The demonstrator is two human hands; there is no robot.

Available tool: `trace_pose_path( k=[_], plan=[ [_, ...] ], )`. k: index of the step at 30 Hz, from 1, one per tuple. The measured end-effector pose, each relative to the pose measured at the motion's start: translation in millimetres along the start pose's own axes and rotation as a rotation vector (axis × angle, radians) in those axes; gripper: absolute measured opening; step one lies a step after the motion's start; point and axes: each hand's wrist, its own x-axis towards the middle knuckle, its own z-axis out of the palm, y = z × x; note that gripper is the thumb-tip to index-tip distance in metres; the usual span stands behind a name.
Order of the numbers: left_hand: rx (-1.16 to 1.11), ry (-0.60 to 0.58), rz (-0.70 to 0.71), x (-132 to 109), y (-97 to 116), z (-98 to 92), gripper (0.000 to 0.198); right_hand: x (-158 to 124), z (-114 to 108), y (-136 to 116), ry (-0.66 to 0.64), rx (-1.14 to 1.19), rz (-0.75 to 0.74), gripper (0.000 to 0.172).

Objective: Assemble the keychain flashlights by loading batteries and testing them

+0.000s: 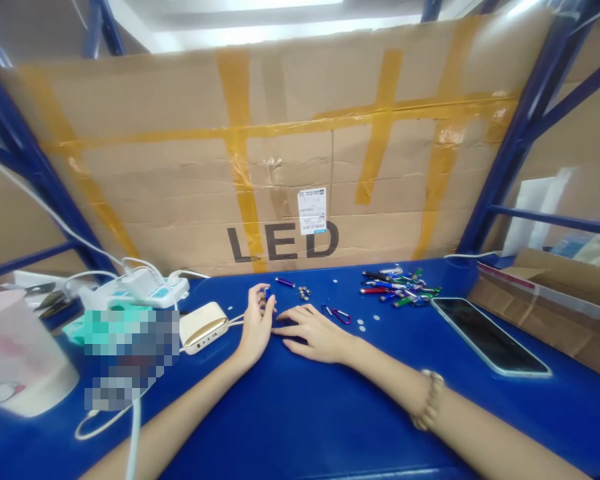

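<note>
My left hand [258,320] is closed around a small blue metal tube [268,293], held upright between thumb and fingers. My right hand [316,333] rests palm down on the blue table [300,413], fingers stretched out toward the left hand and holding nothing. Just beyond the hands lies a purple metal tube [285,283]. Beside it sits a small cluster of button cells [305,293]. A purple carabiner [341,316] lies past the right hand's knuckles. Several small pale discs [362,325] are scattered near it.
Farther right is a pile of coloured metal tubes with clips [400,288], and beside it a phone [490,337]. An open cardboard box [545,313] stands at the right edge. On the left are a power bank [204,328], a power strip [175,288] with cables and a white container [25,353].
</note>
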Motion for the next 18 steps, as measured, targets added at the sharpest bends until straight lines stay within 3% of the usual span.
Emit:
trace_pose_path(
  k=[3,12,18],
  plan=[
    [0.014,-0.006,-0.008,0,0,-0.1,0.027,1,2,3,0.008,-0.021,0.041,0.028],
    [0.098,-0.093,0.021,-3,5,3.8,0.018,2,-2,24,0.057,-0.079,0.379,0.016],
    [0.173,-0.164,0.098,-5,9,2.9,0.013,3,-1,22,0.047,-0.104,0.43,0.019]
  ],
)
